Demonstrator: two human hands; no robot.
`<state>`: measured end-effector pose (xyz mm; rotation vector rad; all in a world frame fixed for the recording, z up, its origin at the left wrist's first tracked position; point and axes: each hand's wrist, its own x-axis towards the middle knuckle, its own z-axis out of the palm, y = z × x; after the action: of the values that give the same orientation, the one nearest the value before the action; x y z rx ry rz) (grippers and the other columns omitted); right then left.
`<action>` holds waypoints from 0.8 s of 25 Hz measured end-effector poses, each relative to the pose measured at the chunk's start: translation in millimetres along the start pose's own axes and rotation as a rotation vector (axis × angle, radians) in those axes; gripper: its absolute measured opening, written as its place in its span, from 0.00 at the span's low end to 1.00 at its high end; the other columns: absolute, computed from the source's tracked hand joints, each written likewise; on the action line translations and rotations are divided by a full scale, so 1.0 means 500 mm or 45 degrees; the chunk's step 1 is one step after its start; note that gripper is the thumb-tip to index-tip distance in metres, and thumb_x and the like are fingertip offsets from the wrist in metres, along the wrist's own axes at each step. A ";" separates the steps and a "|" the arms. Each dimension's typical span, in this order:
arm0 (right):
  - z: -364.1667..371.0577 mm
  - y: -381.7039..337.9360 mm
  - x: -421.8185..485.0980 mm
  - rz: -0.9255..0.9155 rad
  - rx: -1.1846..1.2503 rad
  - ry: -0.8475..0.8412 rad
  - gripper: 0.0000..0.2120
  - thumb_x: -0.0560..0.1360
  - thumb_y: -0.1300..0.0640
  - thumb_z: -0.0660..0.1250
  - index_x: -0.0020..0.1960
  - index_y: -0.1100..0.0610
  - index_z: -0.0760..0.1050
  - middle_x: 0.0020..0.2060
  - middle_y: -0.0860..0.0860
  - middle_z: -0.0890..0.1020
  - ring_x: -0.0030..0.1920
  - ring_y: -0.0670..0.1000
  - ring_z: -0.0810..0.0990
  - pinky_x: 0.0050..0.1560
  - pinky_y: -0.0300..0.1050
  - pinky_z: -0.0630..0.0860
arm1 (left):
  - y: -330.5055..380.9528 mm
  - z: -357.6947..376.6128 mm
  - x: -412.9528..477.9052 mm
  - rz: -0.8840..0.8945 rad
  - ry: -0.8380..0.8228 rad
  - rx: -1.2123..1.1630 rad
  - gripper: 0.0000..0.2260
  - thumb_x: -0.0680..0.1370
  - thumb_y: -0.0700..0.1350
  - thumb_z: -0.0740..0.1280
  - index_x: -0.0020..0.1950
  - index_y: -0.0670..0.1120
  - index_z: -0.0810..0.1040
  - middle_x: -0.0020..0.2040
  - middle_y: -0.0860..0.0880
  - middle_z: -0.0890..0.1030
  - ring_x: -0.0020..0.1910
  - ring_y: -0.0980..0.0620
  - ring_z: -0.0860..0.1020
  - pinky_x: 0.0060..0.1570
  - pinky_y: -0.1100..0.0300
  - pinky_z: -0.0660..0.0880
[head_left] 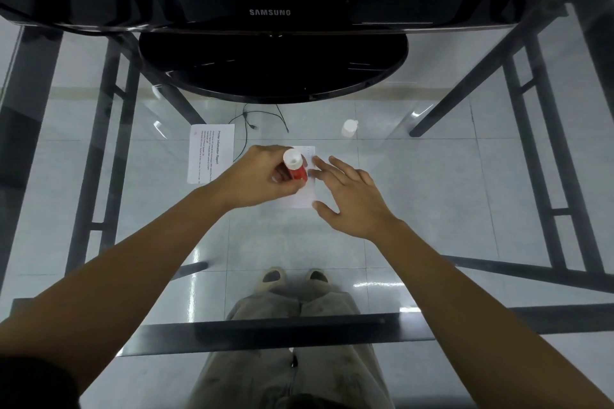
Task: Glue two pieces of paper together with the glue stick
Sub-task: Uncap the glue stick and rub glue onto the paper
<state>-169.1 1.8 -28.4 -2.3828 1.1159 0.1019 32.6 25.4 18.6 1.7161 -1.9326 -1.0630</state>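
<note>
Glass desk point(432, 176) | L hand point(255, 178) fisted on glue stick point(295, 168) | R hand point(352, 199) splayed flat, pinning paper point(307, 191)

The table point(432, 176) is clear, glossy glass on a matt dark metal frame. The glue stick point(296, 169) looks like smooth red and white plastic. Both sheets, printed sheet point(210, 153) and small paper point(307, 189), are matt paper. The monitor point(272, 43) beyond the hands is glossy black plastic.
</note>
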 end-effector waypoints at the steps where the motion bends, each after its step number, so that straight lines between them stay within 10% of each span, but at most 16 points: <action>1: 0.001 0.001 0.000 0.001 0.005 0.003 0.26 0.76 0.44 0.58 0.72 0.48 0.59 0.76 0.44 0.55 0.76 0.48 0.50 0.71 0.50 0.52 | 0.002 0.005 -0.002 0.034 -0.049 0.022 0.12 0.72 0.45 0.71 0.53 0.44 0.79 0.46 0.49 0.82 0.40 0.57 0.79 0.43 0.67 0.75; 14: 0.006 0.001 -0.001 -0.011 -0.005 0.016 0.26 0.77 0.45 0.58 0.72 0.47 0.58 0.76 0.44 0.55 0.76 0.47 0.49 0.71 0.49 0.52 | -0.008 0.006 -0.003 -0.082 0.134 -0.084 0.10 0.72 0.45 0.72 0.51 0.46 0.79 0.44 0.49 0.83 0.40 0.60 0.79 0.43 0.68 0.76; 20: -0.001 0.001 0.001 0.001 0.022 0.034 0.29 0.76 0.45 0.60 0.73 0.48 0.55 0.75 0.45 0.58 0.75 0.47 0.52 0.69 0.47 0.54 | -0.035 0.016 -0.040 -0.389 0.401 -1.148 0.12 0.68 0.35 0.73 0.44 0.48 0.73 0.44 0.43 0.80 0.46 0.45 0.81 0.50 0.55 0.79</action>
<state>-169.3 0.8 -28.2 -2.3753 1.1250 0.0607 43.4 47.0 5.0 1.5062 -0.7892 -1.3703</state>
